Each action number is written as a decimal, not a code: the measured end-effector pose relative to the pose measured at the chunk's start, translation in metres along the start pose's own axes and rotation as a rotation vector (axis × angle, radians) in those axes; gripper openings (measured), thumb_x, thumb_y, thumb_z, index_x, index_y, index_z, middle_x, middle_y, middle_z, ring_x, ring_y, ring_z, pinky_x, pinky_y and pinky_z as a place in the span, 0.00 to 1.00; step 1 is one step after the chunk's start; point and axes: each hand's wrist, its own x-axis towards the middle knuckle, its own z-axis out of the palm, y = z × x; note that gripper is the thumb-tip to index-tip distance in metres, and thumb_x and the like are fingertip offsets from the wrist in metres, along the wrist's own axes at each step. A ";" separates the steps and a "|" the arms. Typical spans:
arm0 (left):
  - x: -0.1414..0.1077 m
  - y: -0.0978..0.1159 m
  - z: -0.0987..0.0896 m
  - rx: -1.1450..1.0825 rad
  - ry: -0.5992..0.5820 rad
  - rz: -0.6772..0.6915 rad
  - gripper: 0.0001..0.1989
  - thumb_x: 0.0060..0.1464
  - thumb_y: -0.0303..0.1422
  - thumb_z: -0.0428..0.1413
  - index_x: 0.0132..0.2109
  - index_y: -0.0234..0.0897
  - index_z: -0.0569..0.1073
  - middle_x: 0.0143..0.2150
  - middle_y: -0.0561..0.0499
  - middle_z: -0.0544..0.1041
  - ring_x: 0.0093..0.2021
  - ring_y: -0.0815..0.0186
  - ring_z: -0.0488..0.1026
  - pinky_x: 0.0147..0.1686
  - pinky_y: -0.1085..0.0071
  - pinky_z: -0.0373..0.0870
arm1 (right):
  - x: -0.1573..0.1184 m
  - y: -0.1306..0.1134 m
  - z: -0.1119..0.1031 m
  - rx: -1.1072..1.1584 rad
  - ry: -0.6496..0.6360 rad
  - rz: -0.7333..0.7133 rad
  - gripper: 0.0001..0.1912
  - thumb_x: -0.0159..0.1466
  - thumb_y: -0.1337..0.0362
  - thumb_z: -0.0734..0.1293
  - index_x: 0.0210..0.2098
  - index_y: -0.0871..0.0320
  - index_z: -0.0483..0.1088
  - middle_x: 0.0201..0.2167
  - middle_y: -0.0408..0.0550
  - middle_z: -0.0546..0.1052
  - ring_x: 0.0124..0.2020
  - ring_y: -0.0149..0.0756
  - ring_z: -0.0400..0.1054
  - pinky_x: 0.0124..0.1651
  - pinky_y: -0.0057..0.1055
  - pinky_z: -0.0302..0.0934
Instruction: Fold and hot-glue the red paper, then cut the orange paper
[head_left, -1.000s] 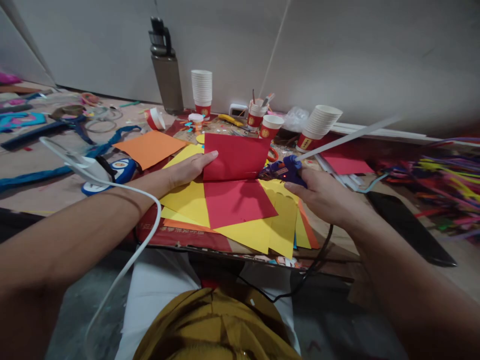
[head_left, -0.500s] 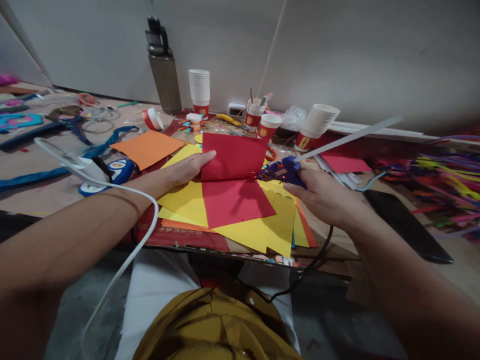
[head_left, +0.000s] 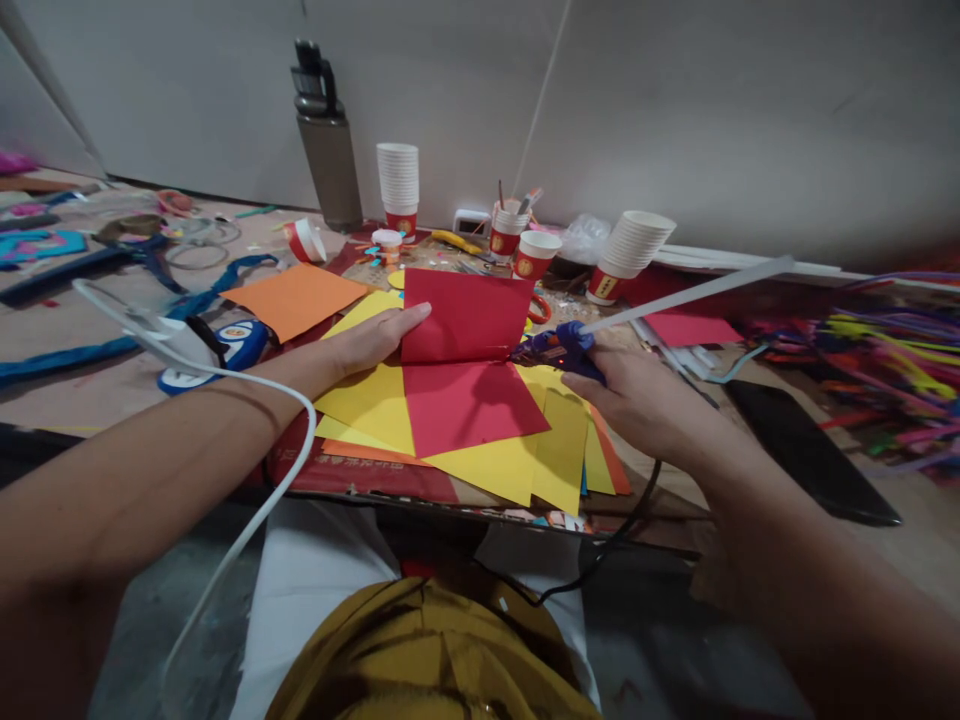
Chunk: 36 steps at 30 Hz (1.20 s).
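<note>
Glue gun dips slightly, gripped in your right hand, right of the crosswise-creased red paper your left hand pinches.

A flat sheet lies on a pile of paper at the front of the table. Just behind it stands a raised sheet, between the left hand and a glue gun in the right hand. Farther back, from left to right, stand a bottle, a cup stack, a cup of tools and another cup stack. A phone lies to the right of the right hand.
</note>
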 end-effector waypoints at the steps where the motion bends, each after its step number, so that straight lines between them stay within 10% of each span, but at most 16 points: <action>1: 0.000 0.000 0.000 0.003 0.003 0.002 0.26 0.57 0.52 0.49 0.46 0.37 0.79 0.46 0.44 0.81 0.49 0.54 0.76 0.51 0.62 0.71 | 0.001 -0.001 0.001 0.004 0.016 -0.008 0.14 0.66 0.57 0.59 0.43 0.58 0.70 0.45 0.55 0.77 0.44 0.47 0.70 0.43 0.37 0.62; 36: 0.001 -0.001 -0.001 0.065 -0.004 0.028 0.27 0.58 0.51 0.47 0.49 0.37 0.77 0.49 0.46 0.80 0.51 0.55 0.75 0.52 0.62 0.71 | 0.002 0.007 0.005 -0.003 0.042 0.020 0.12 0.66 0.58 0.60 0.38 0.58 0.71 0.40 0.55 0.78 0.40 0.46 0.70 0.37 0.35 0.61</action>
